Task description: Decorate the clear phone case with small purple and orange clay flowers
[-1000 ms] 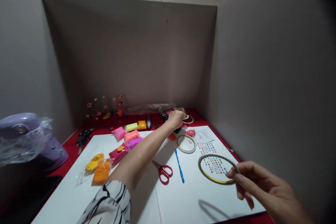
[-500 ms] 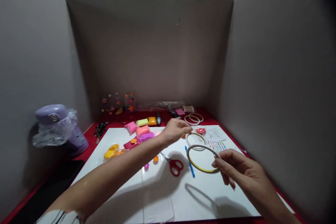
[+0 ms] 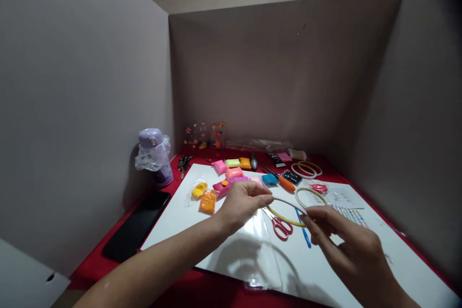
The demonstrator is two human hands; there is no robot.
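Observation:
Between my two hands, above the white board (image 3: 224, 250), hangs a thin hoop (image 3: 287, 217) with a grey-white outer edge and a yellow inner side. My left hand (image 3: 245, 202) pinches its left side between thumb and fingers. The right side of the hoop is pinched by my right hand (image 3: 335, 233). Below the hoop lie red-handled scissors (image 3: 282, 229) and a blue stick tool (image 3: 305, 235). A second hoop (image 3: 298, 197) lies behind my right fingers.
Coloured clay packets (image 3: 234, 173) and an orange-handled tool (image 3: 287, 183) lie toward the back. More hoops (image 3: 306, 170) rest at the back right. On the left are a black phone (image 3: 137, 226) and a purple bottle (image 3: 155, 154). A clear case (image 3: 265, 260) lies in front.
My left hand has come back from the hoop on the board and now holds the raised hoop along with my right hand. The view has turned left.

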